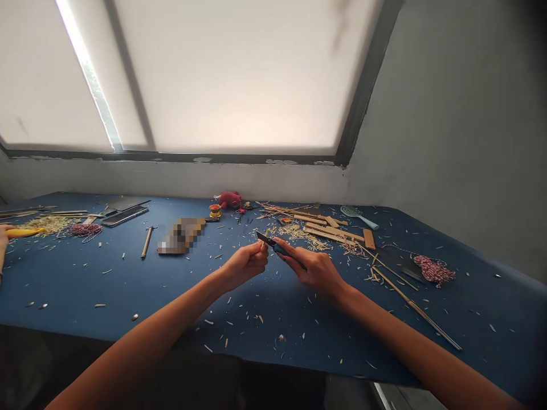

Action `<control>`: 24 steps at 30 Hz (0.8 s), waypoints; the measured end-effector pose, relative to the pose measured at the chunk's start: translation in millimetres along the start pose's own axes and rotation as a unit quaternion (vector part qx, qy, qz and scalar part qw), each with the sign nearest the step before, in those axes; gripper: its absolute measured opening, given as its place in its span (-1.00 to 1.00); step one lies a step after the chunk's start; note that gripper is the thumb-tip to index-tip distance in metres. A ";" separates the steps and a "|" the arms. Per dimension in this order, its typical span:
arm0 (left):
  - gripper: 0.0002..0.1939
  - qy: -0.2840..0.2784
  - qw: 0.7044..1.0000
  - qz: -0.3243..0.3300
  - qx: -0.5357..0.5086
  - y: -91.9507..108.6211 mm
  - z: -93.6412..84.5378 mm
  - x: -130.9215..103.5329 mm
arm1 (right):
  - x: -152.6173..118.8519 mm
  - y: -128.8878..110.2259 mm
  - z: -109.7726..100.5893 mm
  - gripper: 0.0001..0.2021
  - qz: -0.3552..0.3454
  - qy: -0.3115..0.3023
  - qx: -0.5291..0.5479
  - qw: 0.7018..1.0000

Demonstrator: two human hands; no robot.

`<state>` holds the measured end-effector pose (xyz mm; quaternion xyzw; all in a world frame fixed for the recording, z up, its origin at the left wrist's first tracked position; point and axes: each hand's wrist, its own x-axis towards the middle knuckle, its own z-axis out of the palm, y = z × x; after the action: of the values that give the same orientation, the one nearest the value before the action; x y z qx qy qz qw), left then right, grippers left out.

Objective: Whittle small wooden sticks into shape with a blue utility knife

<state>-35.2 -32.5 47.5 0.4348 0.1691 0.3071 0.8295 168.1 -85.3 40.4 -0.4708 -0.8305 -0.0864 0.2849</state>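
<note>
Above the blue tabletop, my right hand grips the teal handle of a knife with a dark blade. The blade points up and left, across the fingertips of my left hand. Those fingers are pinched round a small, pale sliver of wood, mostly hidden by the hand and the blade. Blade and sliver appear to touch. Just beyond my hands lies a pile of pale wood shavings, with flat wooden strips beside it.
At the left edge another person's hand holds a yellow-handled tool. A small hammer, a phone and a red plush toy lie farther back. To the right are a hairbrush, red-white string and thin sticks.
</note>
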 end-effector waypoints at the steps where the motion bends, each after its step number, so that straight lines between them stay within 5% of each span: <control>1: -0.77 -0.002 1.000 -0.007 -0.010 0.4 2.1 -1.1 | -0.4 1.2 -0.6 -0.52 -0.005 -0.001 0.000 1.000; 11: -0.81 -0.001 0.999 0.002 -0.054 -0.3 6.4 -4.6 | 5.7 8.0 -2.2 -0.54 -0.025 -0.004 -0.104 0.994; 15: -0.75 -0.025 1.000 -0.001 -0.003 -0.3 18.8 -15.0 | 9.6 42.3 -17.0 -0.51 0.147 -0.006 -0.118 0.982; 18: -0.73 -0.027 0.999 0.024 0.003 2.7 22.7 -20.9 | -0.1 83.3 -39.0 -0.47 0.309 0.050 -0.130 0.941; 21: -0.75 0.008 0.998 0.054 -0.030 5.7 16.8 -18.2 | -10.7 99.6 -53.6 -0.44 0.322 0.132 -0.087 0.933; 24: -0.75 0.022 0.998 0.058 -0.008 4.2 10.2 -13.5 | -10.1 80.6 -49.3 -0.45 0.255 0.141 -0.072 0.954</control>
<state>-41.3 -45.8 57.0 0.4304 0.1591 0.3660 0.8096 258.4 -69.3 65.3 -0.6692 -0.6260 -0.1353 0.3769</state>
